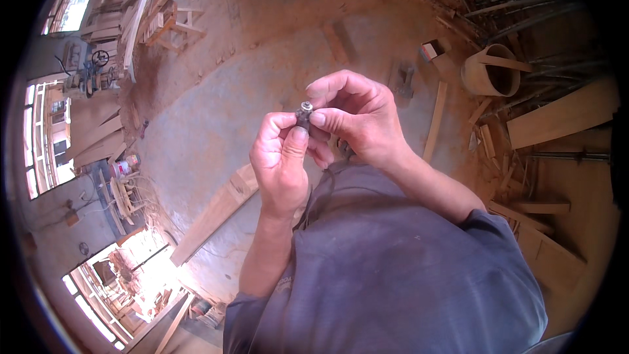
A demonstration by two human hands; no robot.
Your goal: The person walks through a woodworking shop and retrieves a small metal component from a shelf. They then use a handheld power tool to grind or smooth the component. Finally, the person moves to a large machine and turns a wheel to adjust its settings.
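Observation:
A small dark metal part (303,118) with a shiny round tip is held up in front of my body, between both hands. It may be a router bit, but it is too small to tell. My left hand (278,157) is closed on it, the thumb and forefinger pinching its lower body. From the other side, my right hand (360,115) touches it with the thumb, the forefinger curled just above the shiny tip. Its other fingers are partly hidden behind the part and my left hand.
Below my hands, a long wooden beam (213,216) lies on the dusty concrete floor (190,128). Right of it are a plank (435,121), a pale bucket (472,72) and scattered offcuts. Stacked timber, a machine with a handwheel (100,58) and windows line the left side.

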